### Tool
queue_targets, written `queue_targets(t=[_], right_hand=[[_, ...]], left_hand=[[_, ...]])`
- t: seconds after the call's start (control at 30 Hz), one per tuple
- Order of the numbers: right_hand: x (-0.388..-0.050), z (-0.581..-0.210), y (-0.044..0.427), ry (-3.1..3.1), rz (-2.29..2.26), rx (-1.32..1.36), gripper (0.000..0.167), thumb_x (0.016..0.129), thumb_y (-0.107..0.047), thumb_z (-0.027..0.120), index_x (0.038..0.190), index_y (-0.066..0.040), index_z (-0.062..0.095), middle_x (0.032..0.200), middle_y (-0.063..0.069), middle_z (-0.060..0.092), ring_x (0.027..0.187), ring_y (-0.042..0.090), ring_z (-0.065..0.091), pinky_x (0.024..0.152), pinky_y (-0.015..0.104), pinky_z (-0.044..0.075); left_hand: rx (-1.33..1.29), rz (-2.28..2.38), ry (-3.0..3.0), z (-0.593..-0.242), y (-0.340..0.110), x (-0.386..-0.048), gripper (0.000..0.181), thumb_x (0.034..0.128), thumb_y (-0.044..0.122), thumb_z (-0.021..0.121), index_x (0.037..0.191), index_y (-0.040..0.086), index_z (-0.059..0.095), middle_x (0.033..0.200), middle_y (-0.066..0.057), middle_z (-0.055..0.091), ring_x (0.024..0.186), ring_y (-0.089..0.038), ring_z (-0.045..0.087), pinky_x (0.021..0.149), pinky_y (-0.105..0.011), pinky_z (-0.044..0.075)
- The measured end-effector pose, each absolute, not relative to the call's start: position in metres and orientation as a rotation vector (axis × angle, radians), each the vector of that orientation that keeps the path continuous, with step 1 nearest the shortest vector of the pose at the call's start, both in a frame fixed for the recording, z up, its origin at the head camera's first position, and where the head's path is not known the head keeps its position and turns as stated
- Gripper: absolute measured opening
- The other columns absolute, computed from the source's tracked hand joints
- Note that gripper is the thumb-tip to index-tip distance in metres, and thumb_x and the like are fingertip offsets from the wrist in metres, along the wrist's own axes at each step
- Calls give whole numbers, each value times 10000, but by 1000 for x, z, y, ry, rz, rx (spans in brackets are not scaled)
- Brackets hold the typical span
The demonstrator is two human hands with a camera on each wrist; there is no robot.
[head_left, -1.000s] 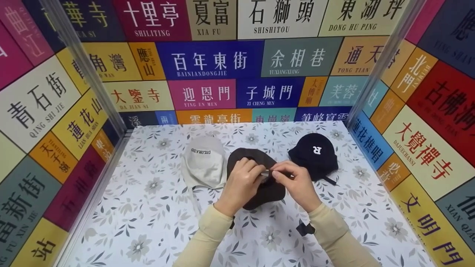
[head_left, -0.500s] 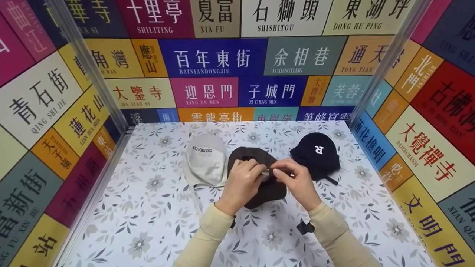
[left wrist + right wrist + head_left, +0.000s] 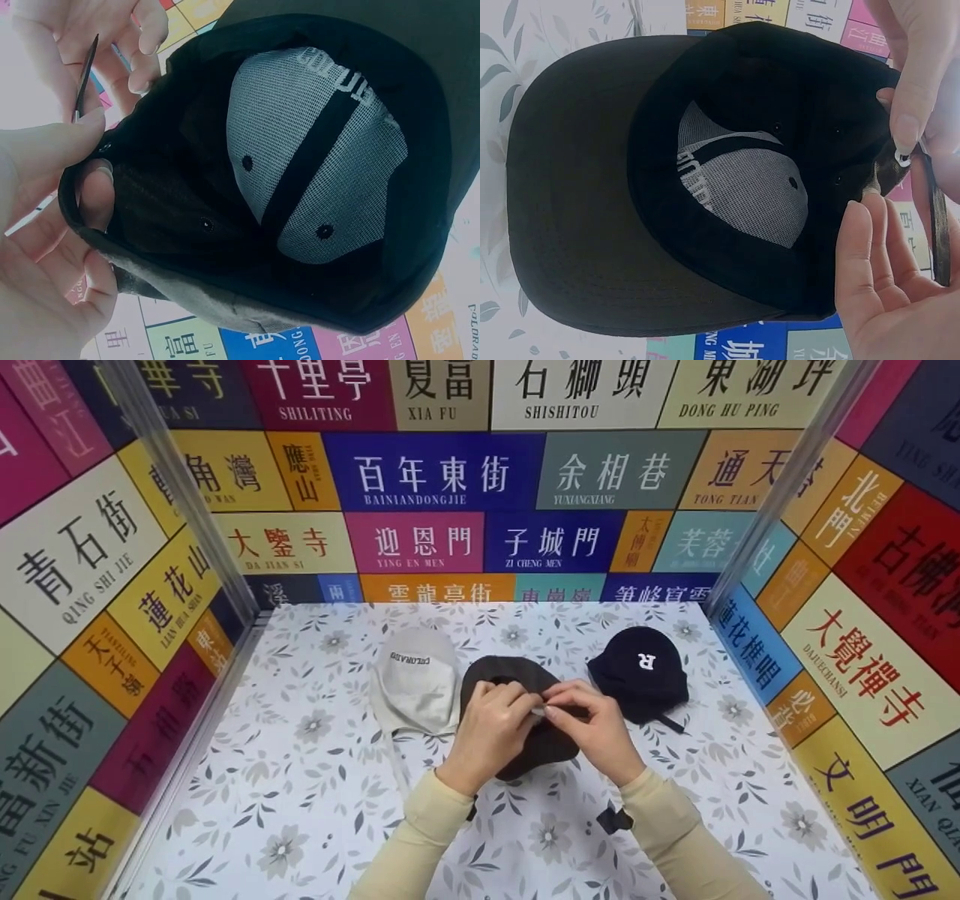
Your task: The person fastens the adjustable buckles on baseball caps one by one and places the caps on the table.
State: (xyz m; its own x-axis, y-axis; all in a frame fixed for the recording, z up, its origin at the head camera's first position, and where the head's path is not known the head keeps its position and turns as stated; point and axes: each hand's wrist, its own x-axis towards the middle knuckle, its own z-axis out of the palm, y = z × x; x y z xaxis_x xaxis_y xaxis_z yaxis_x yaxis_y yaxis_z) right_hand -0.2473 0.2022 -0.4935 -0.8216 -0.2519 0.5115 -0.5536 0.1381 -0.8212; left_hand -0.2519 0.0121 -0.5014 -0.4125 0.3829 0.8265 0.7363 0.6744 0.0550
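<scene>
A dark brown baseball cap (image 3: 517, 664) lies between my hands, hollow side up in both wrist views. My left hand (image 3: 491, 727) grips its back edge, with the thumb by a small metal buckle (image 3: 904, 158) on the back strap. My right hand (image 3: 596, 727) is at the same spot; its thumb and forefinger come together at the strap in the head view. A loose strap end (image 3: 938, 225) sticks out past the buckle, in front of the right palm. White mesh (image 3: 300, 142) lines the cap's front panels. In the head view my hands hide much of the strap.
A pale grey cap (image 3: 416, 682) with dark lettering sits left of the brown one. To the right is a black cap (image 3: 637, 675) with a white letter. Floral cloth (image 3: 300, 787) covers the table, and sign-patterned panels (image 3: 442, 472) enclose its back and sides.
My right fingertips have shifted slightly left, closer to the left hand at the strap. The left hand stays on the cap. The other two caps remain where they were.
</scene>
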Motion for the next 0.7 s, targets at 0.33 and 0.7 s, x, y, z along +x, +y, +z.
queue_targets(t=[0.33,0.7], right_hand=[[-246,-492,202,-2158,1740,773,45,878,52,726,912,26,740,1076,204,675,1042,346,621,843,259,531],[-249,-499,208,-2166,1780,753,45,887,36,725,926,24,742,1102,209,670,1045,325,634,826,267,549]], left_hand=[[-843,-508,-2049,-502,12,-252,114,872,215,789,930,150,716,841,46,609,751,-166,604,721,-379,405],[-819,-499,-2046,-503,12,-253,121,841,213,810,908,170,719,833,59,618,748,-161,595,696,-389,393]])
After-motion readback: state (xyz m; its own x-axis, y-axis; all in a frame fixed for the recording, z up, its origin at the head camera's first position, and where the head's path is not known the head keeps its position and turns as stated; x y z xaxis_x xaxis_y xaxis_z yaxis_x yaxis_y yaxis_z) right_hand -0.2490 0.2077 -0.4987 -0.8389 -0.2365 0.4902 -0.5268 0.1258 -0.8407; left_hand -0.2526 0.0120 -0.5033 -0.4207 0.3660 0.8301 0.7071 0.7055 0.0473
